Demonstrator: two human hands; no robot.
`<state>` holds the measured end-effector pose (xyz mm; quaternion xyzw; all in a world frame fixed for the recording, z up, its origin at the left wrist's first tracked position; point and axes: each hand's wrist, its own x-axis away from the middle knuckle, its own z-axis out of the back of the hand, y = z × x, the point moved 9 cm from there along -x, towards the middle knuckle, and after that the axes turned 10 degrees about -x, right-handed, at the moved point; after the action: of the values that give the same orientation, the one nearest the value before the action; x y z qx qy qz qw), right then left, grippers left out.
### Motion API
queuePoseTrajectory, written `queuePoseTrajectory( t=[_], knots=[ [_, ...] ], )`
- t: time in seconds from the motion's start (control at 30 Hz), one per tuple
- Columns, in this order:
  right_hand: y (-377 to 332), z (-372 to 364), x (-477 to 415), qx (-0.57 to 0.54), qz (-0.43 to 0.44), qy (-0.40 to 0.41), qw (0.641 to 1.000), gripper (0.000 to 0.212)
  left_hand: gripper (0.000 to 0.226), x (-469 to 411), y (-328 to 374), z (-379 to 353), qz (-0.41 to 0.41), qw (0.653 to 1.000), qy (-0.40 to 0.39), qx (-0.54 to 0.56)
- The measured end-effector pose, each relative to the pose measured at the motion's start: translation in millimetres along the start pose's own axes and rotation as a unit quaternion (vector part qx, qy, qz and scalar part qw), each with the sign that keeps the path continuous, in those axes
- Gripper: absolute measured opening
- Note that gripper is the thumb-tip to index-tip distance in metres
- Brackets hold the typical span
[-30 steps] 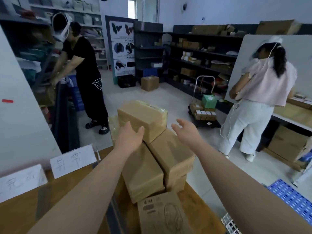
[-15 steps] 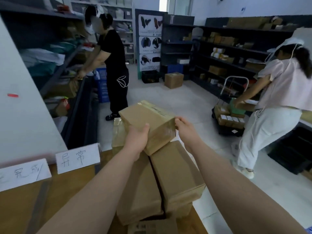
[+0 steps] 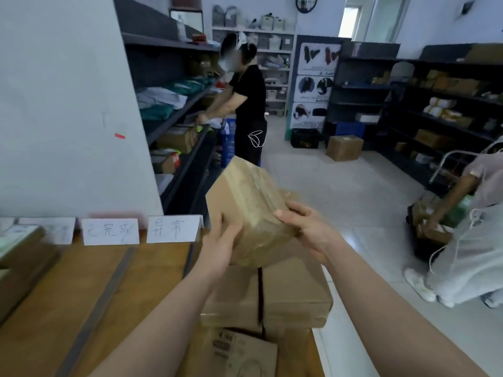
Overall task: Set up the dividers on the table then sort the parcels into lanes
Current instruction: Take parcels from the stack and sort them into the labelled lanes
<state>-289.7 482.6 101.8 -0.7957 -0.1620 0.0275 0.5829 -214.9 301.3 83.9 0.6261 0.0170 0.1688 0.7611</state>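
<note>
I hold a taped brown parcel (image 3: 246,202) tilted above the stack, my left hand (image 3: 220,247) gripping its near left side and my right hand (image 3: 307,231) gripping its right side. Below it lie two larger brown parcels (image 3: 295,292) side by side on the wooden table (image 3: 46,317). A flat printed cardboard parcel (image 3: 242,352) lies in front of them. Grey divider strips (image 3: 109,292) run across the table, marking lanes. White handwritten lane cards (image 3: 172,229) stand along the table's far edge.
A white wall panel (image 3: 68,104) rises behind the cards. A person in black (image 3: 249,104) works at shelves beyond the table. Another person (image 3: 473,227) stands at the right by a trolley. A green-edged box (image 3: 16,240) sits at the table's left.
Both hands closed on the top parcel, lifted it off the stack and tilted it. My view swung left, bringing more of the table and lane cards into sight.
</note>
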Motion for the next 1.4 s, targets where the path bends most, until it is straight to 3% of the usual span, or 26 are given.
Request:
queuePoseTrajectory(
  t=[0.1, 0.17, 0.23, 0.33, 0.43, 0.53, 0.67, 0.93, 1.13, 1.2, 1.3, 1.4],
  knots=[
    [3.5, -22.0, 15.0, 0.027, 0.031, -0.027, 0.999, 0.085, 0.112, 16.9, -9.3, 10.0, 0.040, 0.999, 0.021, 0.028],
    [7.1, -39.4, 28.6, 0.039, 0.044, -0.052, 0.997, 0.081, 0.119, 34.3, -14.0, 14.2, 0.028, 0.998, 0.000, 0.062],
    [10.7, -50.3, 37.8, 0.035, 0.049, -0.065, 0.996, 0.063, 0.118, 51.0, -23.6, 19.2, 0.044, 0.992, -0.025, 0.117],
    [21.4, -60.4, 49.3, 0.032, 0.010, -0.066, 0.997, 0.029, 0.091, 66.7, -36.1, 27.9, 0.071, 0.967, -0.048, 0.241],
    [44.2, -72.1, 59.7, 0.064, -0.068, -0.075, 0.993, 0.041, 0.059, 86.4, -38.3, 41.1, 0.062, 0.933, -0.032, 0.354],
    [63.7, -89.8, 69.2, 0.074, -0.110, -0.110, 0.985, 0.039, 0.054, 99.6, -39.4, 55.3, 0.039, 0.910, -0.024, 0.412],
    [68.7, -113.7, 74.5, 0.050, -0.098, -0.120, 0.987, 0.035, 0.050, 111.5, -54.3, 80.3, 0.041, 0.900, -0.002, 0.433],
    [77.6, -162.3, 91.6, 0.056, -0.047, -0.097, 0.993, 0.016, 0.031, 140.2, -81.7, 167.3, 0.016, 0.934, 0.117, 0.338],
    [102.8, -224.2, 112.4, 0.068, -0.047, -0.078, 0.994, 0.008, 0.034, 174.7, -89.8, 243.5, 0.001, 0.976, 0.200, 0.088],
    [115.6, -248.7, 118.9, 0.072, -0.057, -0.084, 0.992, 0.009, 0.033, 188.2, -92.4, 269.8, 0.001, 0.978, 0.204, 0.051],
    [134.5, -289.4, 131.1, 0.067, -0.060, -0.090, 0.992, 0.014, 0.061, 206.1, -103.4, 309.8, 0.007, 0.982, 0.187, 0.016],
    [156.7, -331.3, 144.5, 0.065, -0.064, -0.097, 0.991, 0.021, 0.054, 221.5, -114.4, 346.6, 0.001, 0.987, 0.159, 0.011]
  ],
)
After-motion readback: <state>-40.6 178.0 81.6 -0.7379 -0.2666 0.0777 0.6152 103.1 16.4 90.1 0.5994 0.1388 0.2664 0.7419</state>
